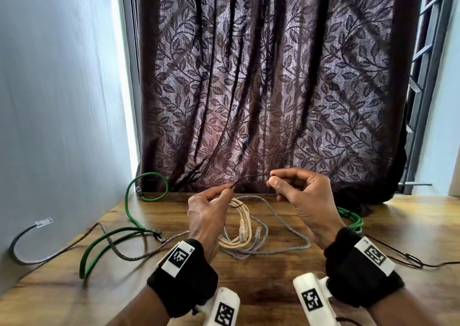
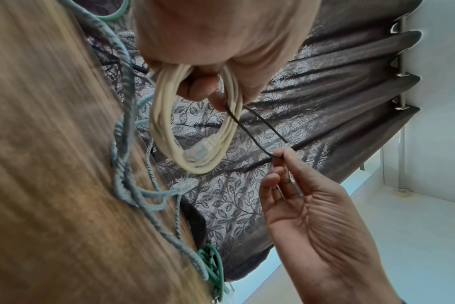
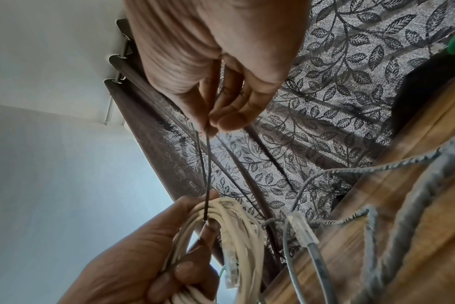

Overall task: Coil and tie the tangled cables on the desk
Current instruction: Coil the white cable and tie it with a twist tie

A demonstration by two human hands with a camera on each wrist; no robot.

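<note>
Left hand curled round the top of a coiled cream network cable, lifted just above the wooden worktop, coil hanging from the fingers, its clear plug dangling inside the loop. Thin black tie looped round the cream strands at the top of the coil, one end pinned at the left fingertips. Right hand raised beside the left, thumb and forefinger pinching the far part of the tie, remaining fingers loosely bent; short free end of the tie poking down below the pinch. Tie stretched between both hands, clear of the worktop.

Beneath and around the coil, a grey braided cable sprawled loose on the worktop, its plug lying just beside the cream coil. To the left, a green cable arching up against the curtain and looping back across the wood, crossing a dark grey cable that curves up against the wall. At the right, behind the right wrist, a second green bundle, and a thin black wire near the worktop's right edge. Leaf-patterned dark curtain hanging behind everything.
</note>
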